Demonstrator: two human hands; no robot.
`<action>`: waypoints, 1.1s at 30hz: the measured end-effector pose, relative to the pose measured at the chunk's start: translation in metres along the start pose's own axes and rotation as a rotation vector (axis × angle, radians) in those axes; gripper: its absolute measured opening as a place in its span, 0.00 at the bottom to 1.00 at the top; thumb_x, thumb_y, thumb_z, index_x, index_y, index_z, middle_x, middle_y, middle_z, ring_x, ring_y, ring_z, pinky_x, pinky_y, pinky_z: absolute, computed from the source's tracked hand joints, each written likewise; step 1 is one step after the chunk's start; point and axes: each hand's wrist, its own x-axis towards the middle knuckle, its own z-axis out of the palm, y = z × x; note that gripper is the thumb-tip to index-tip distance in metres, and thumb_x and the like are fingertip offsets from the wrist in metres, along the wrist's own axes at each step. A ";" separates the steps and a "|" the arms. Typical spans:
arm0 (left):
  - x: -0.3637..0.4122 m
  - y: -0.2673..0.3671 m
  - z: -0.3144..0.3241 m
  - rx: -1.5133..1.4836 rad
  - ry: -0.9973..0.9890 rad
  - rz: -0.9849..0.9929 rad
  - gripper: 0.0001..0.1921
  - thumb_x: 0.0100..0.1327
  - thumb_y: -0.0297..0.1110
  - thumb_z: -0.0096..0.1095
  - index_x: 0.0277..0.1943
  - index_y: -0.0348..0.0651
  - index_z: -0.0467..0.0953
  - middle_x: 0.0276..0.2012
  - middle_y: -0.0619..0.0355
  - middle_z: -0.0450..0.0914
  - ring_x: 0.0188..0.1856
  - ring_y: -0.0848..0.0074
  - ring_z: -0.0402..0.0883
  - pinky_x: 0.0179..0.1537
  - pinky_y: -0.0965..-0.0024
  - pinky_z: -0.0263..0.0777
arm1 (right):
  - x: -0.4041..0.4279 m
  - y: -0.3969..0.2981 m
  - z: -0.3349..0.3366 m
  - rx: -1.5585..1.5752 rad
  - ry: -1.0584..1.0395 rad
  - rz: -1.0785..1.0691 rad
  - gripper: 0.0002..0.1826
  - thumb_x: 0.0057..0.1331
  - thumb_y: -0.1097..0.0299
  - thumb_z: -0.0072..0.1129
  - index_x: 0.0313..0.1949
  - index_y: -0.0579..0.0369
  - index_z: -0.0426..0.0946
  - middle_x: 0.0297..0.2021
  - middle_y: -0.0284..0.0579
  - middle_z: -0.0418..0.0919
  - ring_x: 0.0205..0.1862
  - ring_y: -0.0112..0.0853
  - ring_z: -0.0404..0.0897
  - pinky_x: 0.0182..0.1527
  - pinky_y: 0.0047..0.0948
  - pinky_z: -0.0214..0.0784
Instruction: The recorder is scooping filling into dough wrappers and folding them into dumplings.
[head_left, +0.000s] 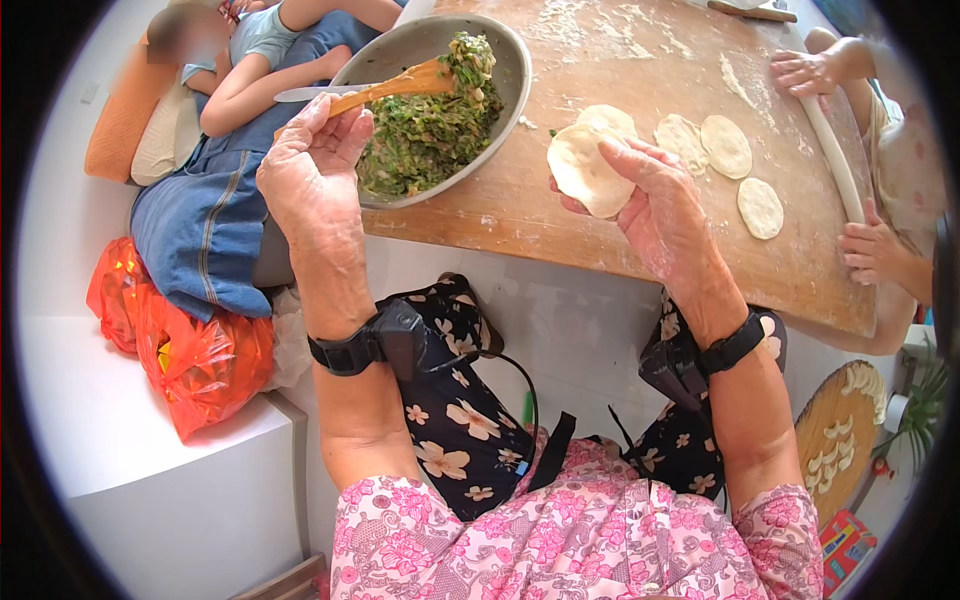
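My left hand (319, 157), dusted with flour, grips the handle of a wooden spatula (416, 79) at the near left rim of a metal bowl (520, 90). Chopped green filling (427, 139) fills much of the bowl, and a clump of it sits on the spatula's blade. A second, pale handle lies just behind the spatula. In my right hand (660, 199), a round dough wrapper (589, 169) rests on the fingers with the thumb on its edge. Several flat wrappers (726, 146) lie on the floured wooden board to the right; one shows just behind the held wrapper.
Another person's hands (870, 244) hold a long rolling pin (832, 157) at the right of the wooden board (495, 232). A round tray with shaped dumplings (829, 450) stands lower right. A person reclines at upper left, above red plastic bags (210, 367).
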 end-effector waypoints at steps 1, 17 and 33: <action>0.000 0.001 0.000 -0.024 -0.012 -0.017 0.07 0.61 0.21 0.59 0.39 0.24 0.75 0.35 0.46 0.79 0.37 0.66 0.80 0.42 0.65 0.79 | 0.000 0.000 0.000 -0.010 -0.002 0.001 0.19 0.69 0.64 0.49 0.50 0.71 0.72 0.42 0.54 0.80 0.42 0.38 0.82 0.43 0.32 0.77; -0.036 -0.002 0.021 -0.102 -0.331 -0.187 0.07 0.63 0.24 0.58 0.41 0.28 0.76 0.35 0.46 0.81 0.35 0.67 0.81 0.38 0.67 0.78 | 0.000 0.000 0.000 0.264 -0.119 0.165 0.32 0.74 0.47 0.33 0.60 0.66 0.61 0.54 0.59 0.72 0.54 0.50 0.75 0.53 0.45 0.71; -0.048 -0.013 0.027 0.052 -0.427 -0.120 0.08 0.64 0.24 0.57 0.42 0.27 0.76 0.37 0.45 0.80 0.40 0.67 0.82 0.41 0.67 0.82 | -0.007 -0.008 0.000 0.394 -0.258 0.182 0.35 0.73 0.45 0.33 0.63 0.69 0.56 0.57 0.64 0.68 0.58 0.55 0.71 0.57 0.47 0.67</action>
